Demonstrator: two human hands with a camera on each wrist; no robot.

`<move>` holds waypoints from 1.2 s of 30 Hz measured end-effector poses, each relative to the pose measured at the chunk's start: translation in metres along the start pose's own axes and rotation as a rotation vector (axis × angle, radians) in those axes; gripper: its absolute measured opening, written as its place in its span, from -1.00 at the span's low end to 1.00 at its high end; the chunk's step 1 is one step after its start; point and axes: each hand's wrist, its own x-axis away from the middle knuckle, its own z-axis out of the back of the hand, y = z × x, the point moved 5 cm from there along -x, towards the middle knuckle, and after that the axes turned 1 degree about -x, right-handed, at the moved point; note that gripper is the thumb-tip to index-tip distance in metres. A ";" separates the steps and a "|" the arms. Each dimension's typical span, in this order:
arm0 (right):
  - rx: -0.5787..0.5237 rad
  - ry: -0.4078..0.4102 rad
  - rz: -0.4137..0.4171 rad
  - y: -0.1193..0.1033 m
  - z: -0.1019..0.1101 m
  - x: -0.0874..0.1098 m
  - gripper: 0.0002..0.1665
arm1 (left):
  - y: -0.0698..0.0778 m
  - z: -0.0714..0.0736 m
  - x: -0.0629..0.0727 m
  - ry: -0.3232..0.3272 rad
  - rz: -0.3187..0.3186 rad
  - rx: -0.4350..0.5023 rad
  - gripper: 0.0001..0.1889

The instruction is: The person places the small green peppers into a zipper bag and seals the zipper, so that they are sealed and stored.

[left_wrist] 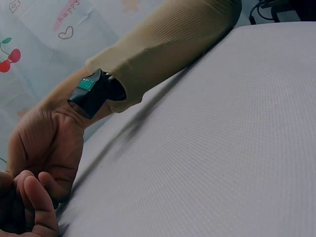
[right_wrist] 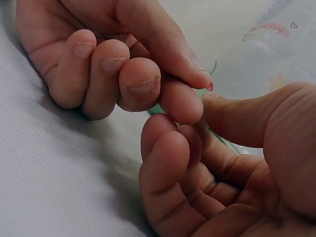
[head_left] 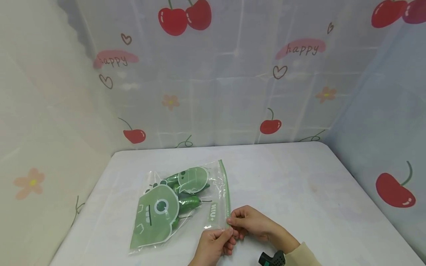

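A clear zip bag (head_left: 217, 184) with a green zip strip and green cartoon monster prints lies on the white table, its strip edge toward the right. Inside it are several green peppers (head_left: 189, 204), partly hidden by the prints. My left hand (head_left: 214, 244) pinches the near corner of the bag by the strip's end, thumb against curled forefinger. Just beyond, my right hand (head_left: 252, 224) pinches the green strip close to that same corner. In the right wrist view the left hand (right_wrist: 113, 69) and right hand (right_wrist: 232, 182) nearly touch, a bit of green between them.
The white table (head_left: 299, 184) reaches back to a curtain (head_left: 216, 92) printed with cherries, hearts and flowers. Curtains also stand at the left and right sides. A black wrist camera (head_left: 272, 258) sits at the right sleeve's cuff (head_left: 301, 255).
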 end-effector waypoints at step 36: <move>0.076 0.039 -0.024 -0.008 0.015 -0.018 -0.71 | -0.001 -0.001 0.000 0.023 0.048 0.035 -0.58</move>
